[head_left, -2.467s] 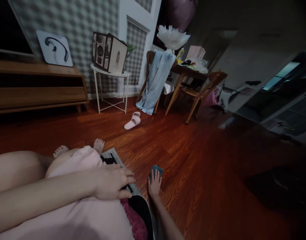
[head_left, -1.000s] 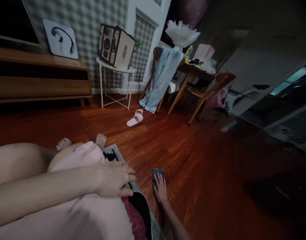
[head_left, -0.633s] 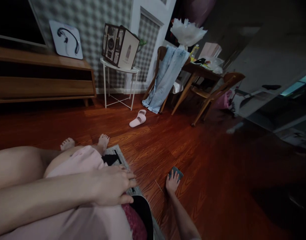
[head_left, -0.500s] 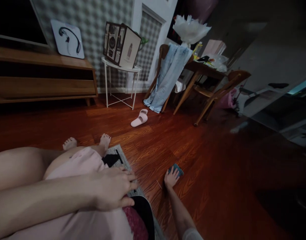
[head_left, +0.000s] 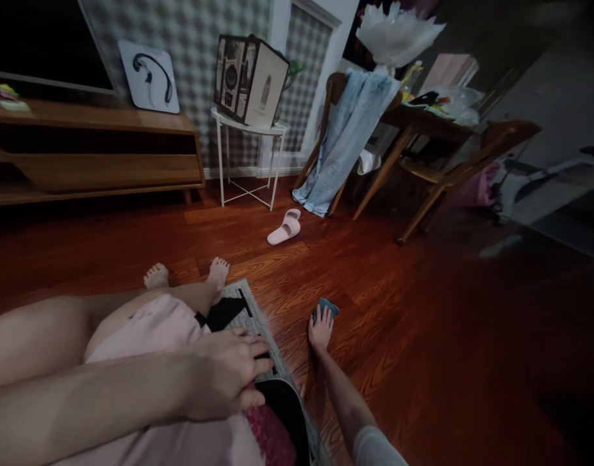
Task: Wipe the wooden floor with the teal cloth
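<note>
My right hand (head_left: 320, 329) reaches down to the wooden floor and holds a small blue cloth (head_left: 329, 303) pressed against it. Its fingers lie over the top of the cloth, which peeks out beyond the fingertips. Across my lap rests my left hand (head_left: 233, 369), fingers loosely stretched and apart, gripping nothing. Below it are pale pink clothing (head_left: 165, 317) and a patch of dark red lacy fabric (head_left: 272, 433). A curved black shape with a pale edge (head_left: 291, 401) lies beside the red fabric; I cannot tell what it is.
A grey and black patterned rug (head_left: 243, 310) lies under my legs. Ahead are a pink slipper (head_left: 284, 230), a white side table (head_left: 251, 126) bearing a box (head_left: 265, 90), and a wooden TV stand (head_left: 146, 168). Jeans (head_left: 342, 129) hang over a chair; another wooden chair (head_left: 437, 178) stands right.
My right hand and the blue cloth have slid together forward and left over the floor. The view has turned slightly left. My left hand stays on my lap.
</note>
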